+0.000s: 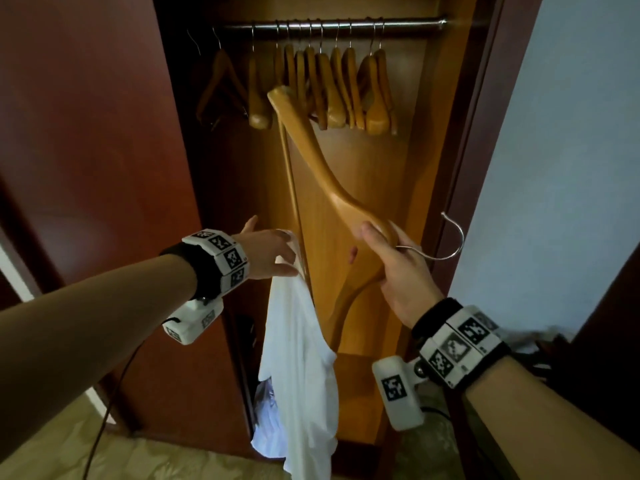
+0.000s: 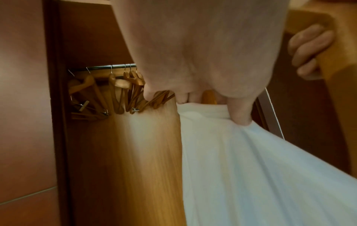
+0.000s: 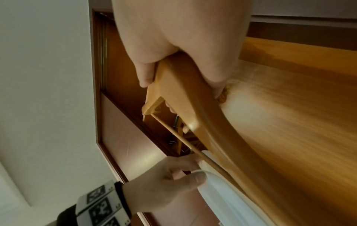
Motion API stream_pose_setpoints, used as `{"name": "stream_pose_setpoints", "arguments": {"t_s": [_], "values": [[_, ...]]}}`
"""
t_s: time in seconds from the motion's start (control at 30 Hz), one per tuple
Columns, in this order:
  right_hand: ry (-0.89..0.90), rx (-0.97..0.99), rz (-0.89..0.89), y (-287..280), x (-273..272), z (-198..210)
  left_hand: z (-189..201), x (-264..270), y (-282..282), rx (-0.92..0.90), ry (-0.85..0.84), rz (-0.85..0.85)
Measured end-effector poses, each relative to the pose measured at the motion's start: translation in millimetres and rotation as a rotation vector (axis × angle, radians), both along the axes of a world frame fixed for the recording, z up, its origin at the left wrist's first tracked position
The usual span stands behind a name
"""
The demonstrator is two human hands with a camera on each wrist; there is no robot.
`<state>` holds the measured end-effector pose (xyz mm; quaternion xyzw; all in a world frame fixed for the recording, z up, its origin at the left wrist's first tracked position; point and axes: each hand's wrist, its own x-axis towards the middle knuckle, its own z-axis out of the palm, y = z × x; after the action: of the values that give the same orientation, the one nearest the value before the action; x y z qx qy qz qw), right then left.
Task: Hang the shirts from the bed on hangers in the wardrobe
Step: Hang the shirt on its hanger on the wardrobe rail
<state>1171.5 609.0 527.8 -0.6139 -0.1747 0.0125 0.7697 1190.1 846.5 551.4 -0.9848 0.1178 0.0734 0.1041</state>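
Left hand point(image 1: 268, 252): fingers pinch the white shirt point(image 1: 301, 358) at its top — it hangs down.
Right hand point(image 1: 391, 268): fingers wrapped round a wooden hanger point(image 1: 311, 147), tilted.
Wardrobe rail point(image 1: 332, 24): empty wooden hangers point(image 1: 332, 88).

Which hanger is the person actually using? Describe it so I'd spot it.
Look at the open wardrobe with its metal rail of wooden hangers. Below them, the right hand grips one wooden hanger at its middle. Unlike the rest, it is off the rail, tilted, its hook pointing sideways.
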Motion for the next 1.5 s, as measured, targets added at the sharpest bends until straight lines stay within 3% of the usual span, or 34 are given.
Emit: {"name": "stream_pose_setpoints", "arguments": {"t_s": [0.33, 0.63, 0.87, 1.07, 1.3, 1.5], "values": [[0.032, 0.437, 0.052, -0.8, 15.2, 53.3, -3.8, -1.5, -8.2, -0.053, 0.012, -0.059], [0.097, 0.157, 0.003, 15.2, 18.3, -11.9, 30.6, 1.9, 14.1, -0.423, -0.077, -0.102], [0.013, -0.002, 0.043, 5.6, 24.2, -3.6, 26.2, 5.2, 27.7, -0.035, -0.08, -0.01], [-0.09, -0.209, 0.064, -15.4, 19.0, -22.1, 17.2, 7.8, 57.5, 0.086, -0.087, 0.034], [-0.057, -0.403, 0.13, -45.9, 16.5, -58.0, 2.7, 3.8, 88.1, 0.193, -0.128, -0.042], [-0.147, -0.538, 0.19, -60.0, 18.4, -56.7, -3.1, 7.8, 85.8, 0.242, -0.139, -0.091]]}}
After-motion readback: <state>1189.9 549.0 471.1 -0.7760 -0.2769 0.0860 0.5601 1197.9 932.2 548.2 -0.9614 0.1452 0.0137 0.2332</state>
